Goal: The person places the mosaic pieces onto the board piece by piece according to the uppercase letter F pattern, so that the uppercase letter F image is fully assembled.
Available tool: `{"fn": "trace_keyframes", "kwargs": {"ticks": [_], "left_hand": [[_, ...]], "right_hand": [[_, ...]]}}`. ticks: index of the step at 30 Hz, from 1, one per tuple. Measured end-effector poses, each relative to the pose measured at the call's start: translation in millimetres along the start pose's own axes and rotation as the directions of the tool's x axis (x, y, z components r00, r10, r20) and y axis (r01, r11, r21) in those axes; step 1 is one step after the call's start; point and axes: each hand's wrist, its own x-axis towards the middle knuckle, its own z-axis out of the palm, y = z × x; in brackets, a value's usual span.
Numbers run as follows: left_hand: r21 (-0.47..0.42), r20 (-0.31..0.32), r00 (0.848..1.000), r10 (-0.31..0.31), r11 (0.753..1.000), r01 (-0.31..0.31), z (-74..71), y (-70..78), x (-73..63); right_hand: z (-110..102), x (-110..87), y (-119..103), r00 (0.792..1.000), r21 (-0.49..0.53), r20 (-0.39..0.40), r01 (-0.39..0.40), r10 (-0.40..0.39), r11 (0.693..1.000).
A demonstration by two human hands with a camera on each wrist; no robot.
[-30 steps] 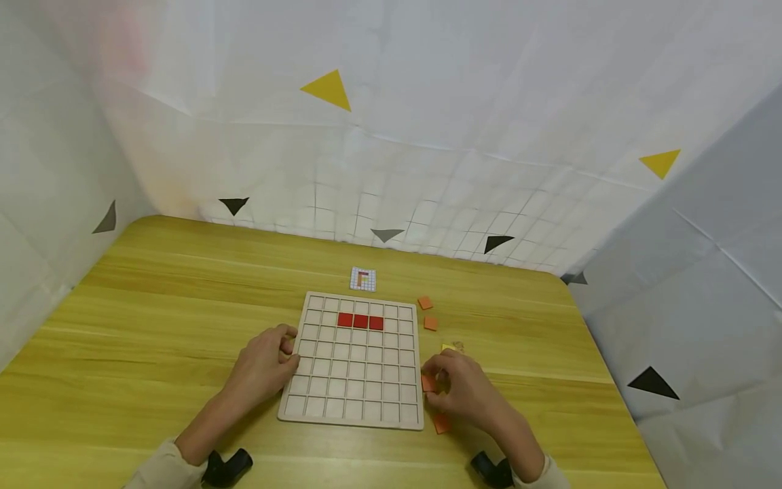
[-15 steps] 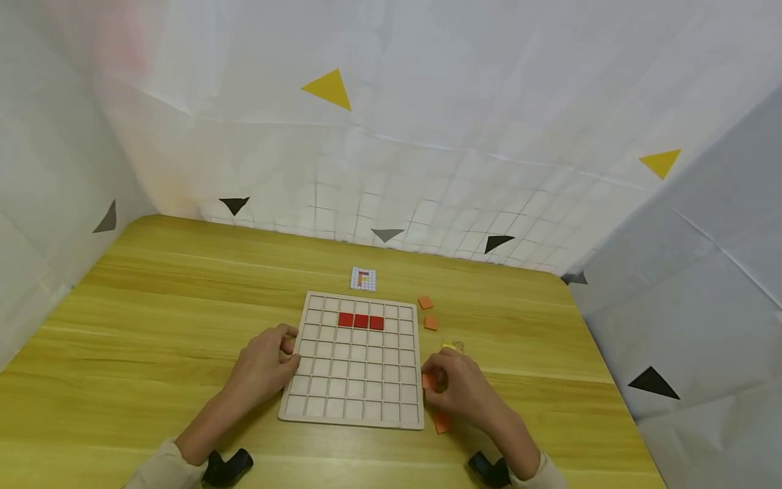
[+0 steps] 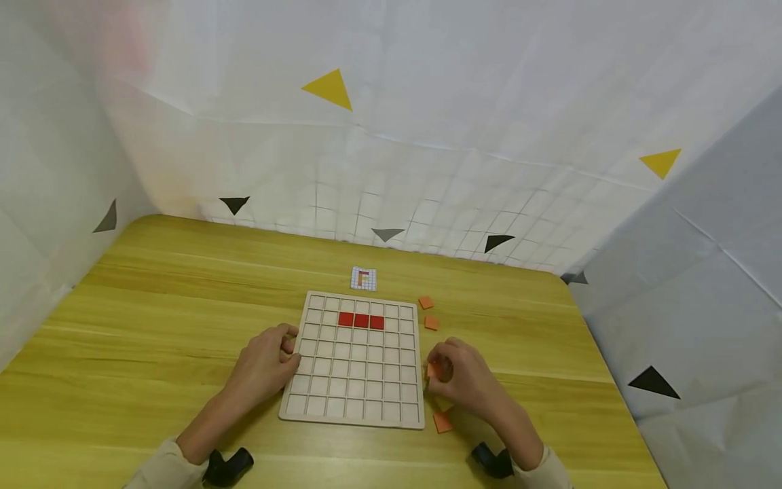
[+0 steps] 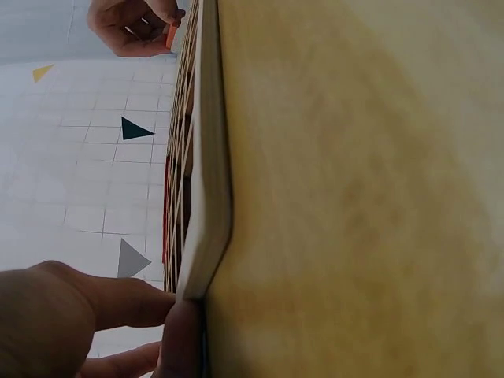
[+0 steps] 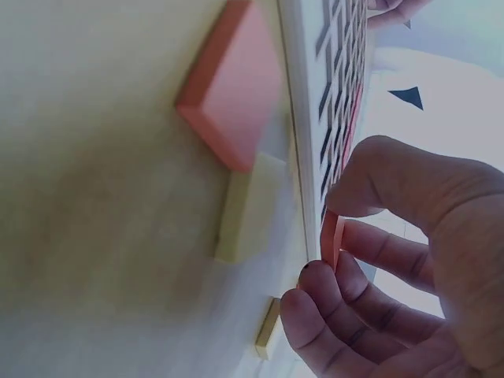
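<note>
The left hand (image 3: 264, 363) rests its fingertips and thumb against the left edge of a pale wooden grid board (image 3: 348, 387). Three red tiles (image 3: 362, 320) sit side by side in the board's second row from the far edge. Just off the board's right edge, the right hand (image 3: 464, 377) pinches an orange tile (image 5: 332, 236) between thumb and fingers. Close below that hand lies another orange tile (image 3: 442, 422) on the table. Yellow tiles (image 5: 252, 209) lie beside the board in the right wrist view; the right hand hides them in the head view.
Two more orange tiles (image 3: 431, 322) lie right of the board, toward its far corner. Beyond the board is a small pattern card (image 3: 364, 278) with a printed grid. White sheets (image 3: 391, 136) with coloured triangles stand behind the wooden table (image 3: 183, 305) and at both sides.
The right hand has drawn the orange tile slightly away from me in its grip, covering the yellow piece seen earlier. The orange tile nearest me now shows more fully. The left hand and board stay put.
</note>
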Motion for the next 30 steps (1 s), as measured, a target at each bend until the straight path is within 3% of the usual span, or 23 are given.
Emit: {"fn": "trace_keyframes", "kwargs": {"ticks": [30], "left_hand": [[-0.016,-0.004,1.000,-0.005,1.000,0.005,0.7,-0.2,0.0]], "right_hand": [[3,24.1,-23,0.997,0.030,-0.038,0.062,-0.061,0.998]]}}
